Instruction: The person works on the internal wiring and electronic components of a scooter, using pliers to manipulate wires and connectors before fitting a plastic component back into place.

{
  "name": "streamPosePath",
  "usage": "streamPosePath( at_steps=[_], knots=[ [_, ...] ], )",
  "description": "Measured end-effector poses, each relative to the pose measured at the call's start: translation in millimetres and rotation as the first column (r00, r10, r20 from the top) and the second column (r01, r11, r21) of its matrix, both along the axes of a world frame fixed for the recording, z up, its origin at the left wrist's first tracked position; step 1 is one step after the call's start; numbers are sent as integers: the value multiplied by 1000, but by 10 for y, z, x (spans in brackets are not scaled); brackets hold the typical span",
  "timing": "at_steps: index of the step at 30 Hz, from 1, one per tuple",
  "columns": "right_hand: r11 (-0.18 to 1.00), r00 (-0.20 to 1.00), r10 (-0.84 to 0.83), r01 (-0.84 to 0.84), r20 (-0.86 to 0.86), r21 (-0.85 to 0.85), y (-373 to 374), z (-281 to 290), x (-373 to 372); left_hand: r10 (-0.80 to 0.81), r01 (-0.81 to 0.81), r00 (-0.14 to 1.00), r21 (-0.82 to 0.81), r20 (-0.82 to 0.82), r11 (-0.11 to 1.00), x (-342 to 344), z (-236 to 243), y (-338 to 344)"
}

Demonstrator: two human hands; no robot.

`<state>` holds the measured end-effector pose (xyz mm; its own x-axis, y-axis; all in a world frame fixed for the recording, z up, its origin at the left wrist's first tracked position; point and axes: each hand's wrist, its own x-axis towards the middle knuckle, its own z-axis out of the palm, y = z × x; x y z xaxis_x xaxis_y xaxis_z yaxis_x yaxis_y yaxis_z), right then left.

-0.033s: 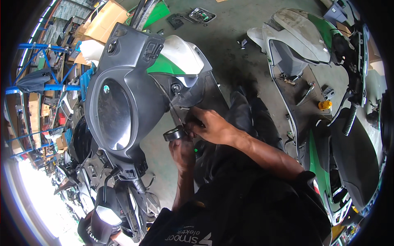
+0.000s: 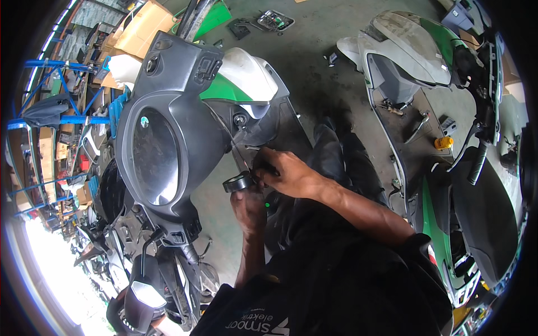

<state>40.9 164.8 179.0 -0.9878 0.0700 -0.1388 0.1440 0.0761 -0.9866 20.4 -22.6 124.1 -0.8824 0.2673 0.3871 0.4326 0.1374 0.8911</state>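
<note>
Lying flat, open side up, black ring part [image 2: 238,182] sits on left hand [image 2: 249,207].

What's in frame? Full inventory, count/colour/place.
scooter handlebar cover: 1, dark grey, left centre, instrument face up
round black part: 1, black, between the two hands
green-white body panel: 1, behind the cover
second scooter: 1, green, white and black, right, partly stripped
orange part: 1, on the second scooter's floorboard
cardboard boxes: several, brown, top left
blue rack: 1, far left
concrete floor: grey, loose small parts at top
left hand: under the round part
right hand: fingertips at the round part
</note>
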Motion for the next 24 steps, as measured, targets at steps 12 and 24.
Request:
streamPosePath(
  at_steps=[12, 24],
  knots=[
    [993, 988, -112, 108, -110, -38, -81, -107, -6, -340, -281, 556, 557, 758, 782, 8, 34, -44],
    [752, 982, 174, -80, 79, -654, -34, -304, -163, -610, -278, 217, 647, 762, 710, -166, 246, -73]
  ],
)
